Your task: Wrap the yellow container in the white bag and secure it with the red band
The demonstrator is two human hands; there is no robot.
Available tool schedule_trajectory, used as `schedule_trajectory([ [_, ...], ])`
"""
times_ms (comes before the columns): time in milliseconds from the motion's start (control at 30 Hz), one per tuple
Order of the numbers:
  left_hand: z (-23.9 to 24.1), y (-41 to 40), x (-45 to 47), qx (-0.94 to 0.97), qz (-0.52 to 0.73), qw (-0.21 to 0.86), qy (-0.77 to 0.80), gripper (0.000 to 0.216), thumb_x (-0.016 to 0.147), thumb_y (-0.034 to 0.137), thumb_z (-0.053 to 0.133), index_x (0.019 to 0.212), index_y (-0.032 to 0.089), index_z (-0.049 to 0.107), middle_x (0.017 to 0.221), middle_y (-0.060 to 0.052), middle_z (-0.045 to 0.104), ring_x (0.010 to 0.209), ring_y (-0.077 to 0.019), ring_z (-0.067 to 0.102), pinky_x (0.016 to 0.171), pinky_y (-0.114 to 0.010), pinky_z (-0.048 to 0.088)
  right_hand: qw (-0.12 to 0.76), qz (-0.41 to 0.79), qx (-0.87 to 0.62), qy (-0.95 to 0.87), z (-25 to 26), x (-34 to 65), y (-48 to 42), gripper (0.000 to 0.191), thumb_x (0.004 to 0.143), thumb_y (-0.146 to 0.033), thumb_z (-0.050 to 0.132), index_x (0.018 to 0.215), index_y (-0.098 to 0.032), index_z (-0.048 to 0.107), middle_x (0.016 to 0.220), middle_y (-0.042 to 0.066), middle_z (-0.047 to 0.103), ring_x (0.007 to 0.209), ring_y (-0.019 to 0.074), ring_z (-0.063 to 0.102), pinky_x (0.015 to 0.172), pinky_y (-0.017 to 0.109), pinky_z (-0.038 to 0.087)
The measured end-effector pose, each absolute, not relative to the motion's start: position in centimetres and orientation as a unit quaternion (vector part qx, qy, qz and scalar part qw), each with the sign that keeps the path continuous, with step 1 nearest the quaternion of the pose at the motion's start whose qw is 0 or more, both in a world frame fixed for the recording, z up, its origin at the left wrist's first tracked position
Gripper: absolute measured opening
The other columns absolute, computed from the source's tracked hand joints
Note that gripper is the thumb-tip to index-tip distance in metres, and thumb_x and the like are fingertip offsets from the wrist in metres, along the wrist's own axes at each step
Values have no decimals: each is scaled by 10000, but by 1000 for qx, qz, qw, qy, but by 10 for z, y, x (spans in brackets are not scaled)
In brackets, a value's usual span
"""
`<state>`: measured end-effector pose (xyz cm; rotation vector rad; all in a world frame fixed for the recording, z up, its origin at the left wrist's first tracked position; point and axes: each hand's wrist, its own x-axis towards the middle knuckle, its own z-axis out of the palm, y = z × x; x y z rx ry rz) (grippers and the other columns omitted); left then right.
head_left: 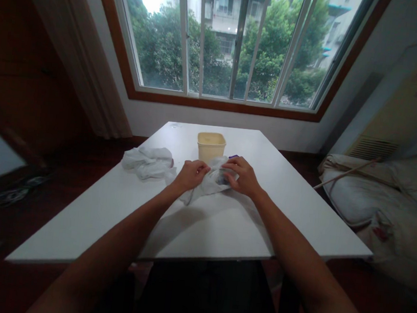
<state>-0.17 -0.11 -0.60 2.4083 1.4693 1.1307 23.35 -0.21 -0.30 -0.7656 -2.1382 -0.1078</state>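
A thin white plastic bag (209, 186) lies crumpled between my hands at the middle of the table. My left hand (191, 175) pinches the bag's left side between thumb and fingertips. On the other side, my right hand (245, 177) curls its fingers round the bag's right part, where a small dark thing (222, 178) shows; its kind cannot be made out. A bit of something purple (233, 156) peeks out behind my right fingers. Just beyond the bag stands an upright cream plastic tub (211, 149), its lower part hidden by the bag and hands.
Another crumpled white plastic bag (147, 163) lies at the left edge of the white table (245, 229). Past the table's right edge sit large pale sacks (371, 192) with a thin stick (347, 173) across them. A wall with a window closes off the far side.
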Motion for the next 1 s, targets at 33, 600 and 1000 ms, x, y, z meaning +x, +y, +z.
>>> schedule_trajectory([
  [33, -6, -3, 0, 786, 385, 82, 476, 291, 912, 382, 518, 835, 170, 703, 748, -35, 720, 669, -158, 625, 685, -289, 469, 405, -43, -304, -861, -3, 231, -3, 295, 861, -196, 604, 1139, -210, 701, 1132, 111, 645, 1047, 250, 567, 941, 414, 465],
  [600, -2, -18, 10, 837, 352, -114, 403, 165, 946, 256, 521, 931, 205, 678, 892, -56, 667, 903, -197, 602, 794, -314, 470, 452, -3, -406, -794, -12, 218, -3, 95, 828, -202, 580, 856, -189, 670, 844, 54, 691, 791, 185, 614, 742, 280, 452],
  [1000, -6, -21, 17, 801, 387, -102, 446, 253, 838, 189, 621, 1088, 218, 650, 1088, -72, 635, 1069, -244, 565, 923, -374, 487, 463, 109, -310, -823, -13, 213, -5, 184, 898, -342, 588, 804, -188, 620, 755, 21, 653, 682, 148, 557, 651, 265, 435],
])
